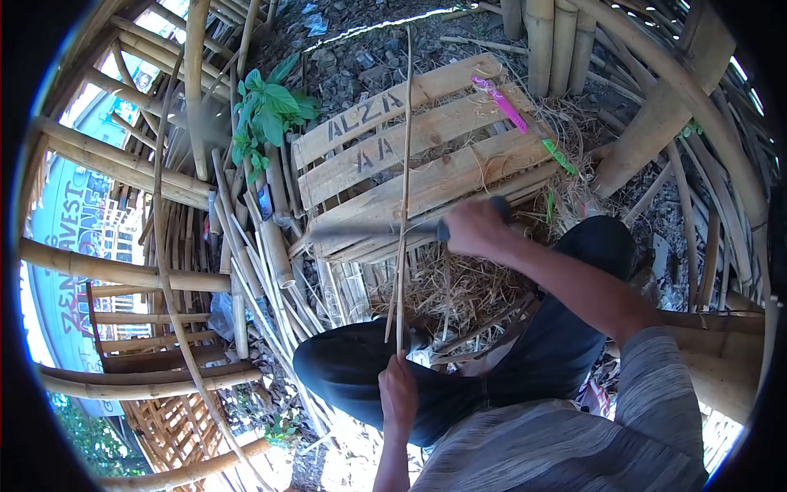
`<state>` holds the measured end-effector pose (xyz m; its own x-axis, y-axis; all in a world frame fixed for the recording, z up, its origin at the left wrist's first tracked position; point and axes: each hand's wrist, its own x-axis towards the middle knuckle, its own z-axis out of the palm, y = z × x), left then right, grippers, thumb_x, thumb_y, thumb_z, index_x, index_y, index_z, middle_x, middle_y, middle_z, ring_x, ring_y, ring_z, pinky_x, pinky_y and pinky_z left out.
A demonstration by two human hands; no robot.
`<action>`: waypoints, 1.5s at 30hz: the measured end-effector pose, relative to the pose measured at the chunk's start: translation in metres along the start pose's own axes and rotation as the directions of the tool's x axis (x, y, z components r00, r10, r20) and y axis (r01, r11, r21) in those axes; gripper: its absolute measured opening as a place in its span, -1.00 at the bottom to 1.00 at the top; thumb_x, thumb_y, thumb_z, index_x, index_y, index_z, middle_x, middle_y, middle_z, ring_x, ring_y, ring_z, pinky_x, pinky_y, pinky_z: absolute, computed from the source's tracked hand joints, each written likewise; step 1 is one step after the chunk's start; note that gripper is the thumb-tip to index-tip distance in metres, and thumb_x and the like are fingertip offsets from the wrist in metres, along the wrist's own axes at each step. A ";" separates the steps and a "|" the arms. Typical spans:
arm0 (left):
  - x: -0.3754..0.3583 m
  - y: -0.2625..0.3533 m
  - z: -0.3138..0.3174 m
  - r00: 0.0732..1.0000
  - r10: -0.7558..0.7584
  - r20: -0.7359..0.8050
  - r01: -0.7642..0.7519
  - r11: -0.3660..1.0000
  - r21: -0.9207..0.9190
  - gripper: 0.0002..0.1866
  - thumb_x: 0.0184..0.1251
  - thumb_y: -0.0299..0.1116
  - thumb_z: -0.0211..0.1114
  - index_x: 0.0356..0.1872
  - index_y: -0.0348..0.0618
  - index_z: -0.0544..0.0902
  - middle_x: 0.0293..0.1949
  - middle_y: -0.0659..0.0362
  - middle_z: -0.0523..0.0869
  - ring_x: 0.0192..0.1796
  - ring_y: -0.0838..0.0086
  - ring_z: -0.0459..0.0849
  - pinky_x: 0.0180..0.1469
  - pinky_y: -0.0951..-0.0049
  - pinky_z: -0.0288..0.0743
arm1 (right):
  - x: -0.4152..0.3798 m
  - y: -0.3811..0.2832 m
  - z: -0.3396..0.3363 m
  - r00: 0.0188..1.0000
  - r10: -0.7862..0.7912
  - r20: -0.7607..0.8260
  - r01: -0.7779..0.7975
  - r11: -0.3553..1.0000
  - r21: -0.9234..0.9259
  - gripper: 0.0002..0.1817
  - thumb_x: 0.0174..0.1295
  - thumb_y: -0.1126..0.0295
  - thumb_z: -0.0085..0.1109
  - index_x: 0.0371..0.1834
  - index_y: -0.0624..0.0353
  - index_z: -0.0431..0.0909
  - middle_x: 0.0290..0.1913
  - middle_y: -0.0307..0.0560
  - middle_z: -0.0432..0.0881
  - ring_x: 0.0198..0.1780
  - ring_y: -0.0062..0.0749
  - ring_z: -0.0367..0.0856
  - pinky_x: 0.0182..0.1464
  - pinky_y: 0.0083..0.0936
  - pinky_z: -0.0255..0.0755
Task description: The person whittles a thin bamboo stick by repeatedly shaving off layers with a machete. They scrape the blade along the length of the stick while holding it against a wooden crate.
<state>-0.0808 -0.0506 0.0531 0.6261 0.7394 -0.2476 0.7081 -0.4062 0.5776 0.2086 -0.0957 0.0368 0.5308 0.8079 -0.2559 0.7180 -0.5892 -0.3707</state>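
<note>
My left hand (398, 392) is closed around the lower end of a long, thin bamboo stick (407, 123), which stretches away from me over a wooden crate. In my right hand (477, 230) is the dark handle of a machete, gripped in a fist above the crate's near edge. The machete blade (361, 233) points left, blurred by motion, and crosses the stick about midway. Below the blade a thin sliver (390, 316) stands slightly apart from the stick, its loose end just above my left hand. The slatted crate (443, 176) bears black stencilled letters.
A pink strip (504, 107) and a green piece (559, 155) lie at the crate's right side. Shavings (459, 299) cover the ground between my knees. Cut bamboo poles (275, 246) and a leafy plant (270, 111) are left of the crate. Bamboo railings (131, 266) enclose the left side.
</note>
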 end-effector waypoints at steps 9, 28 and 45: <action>-0.002 0.001 -0.016 1.000 -0.009 0.025 0.009 1.000 0.010 -0.62 0.46 -0.28 -0.03 -0.52 -0.39 0.43 -0.62 -0.25 0.47 -0.47 -0.20 0.45 -0.52 0.03 0.24 | -0.004 0.012 -0.004 0.975 0.133 -0.178 -0.123 0.990 0.063 -0.82 -0.09 0.40 0.15 -0.45 0.25 0.63 -0.43 0.16 0.65 -0.35 -0.03 0.68 -0.23 -0.21 0.55; -0.006 -0.008 -0.019 1.000 0.016 -0.012 -0.016 1.000 0.006 -0.60 0.46 -0.26 -0.04 -0.50 -0.38 0.49 -0.60 -0.26 0.47 -0.46 -0.20 0.45 -0.54 0.02 0.23 | -0.027 -0.010 0.014 0.982 -0.183 -0.047 0.181 0.983 -0.043 -0.80 -0.18 0.38 0.18 -0.48 0.26 0.60 -0.47 0.14 0.63 -0.36 -0.03 0.66 -0.29 -0.20 0.54; 0.034 -0.029 0.000 0.928 -0.132 0.347 0.210 0.957 -0.197 -0.56 0.48 -0.17 -0.07 -0.52 -0.36 0.41 -0.68 0.00 0.43 -0.65 0.28 0.43 -0.52 0.27 0.30 | -0.028 -0.021 0.025 0.929 -0.362 0.076 0.369 0.921 -0.127 -0.77 -0.24 0.36 0.21 -0.46 0.22 0.63 -0.52 0.06 0.64 -0.43 -0.12 0.67 -0.35 -0.25 0.55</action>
<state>-0.0804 -0.0136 0.0283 0.6008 0.5538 -0.5764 0.7453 -0.1274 0.6545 0.1674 -0.1062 0.0294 0.1987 0.9650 -0.1713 0.9141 -0.2455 -0.3227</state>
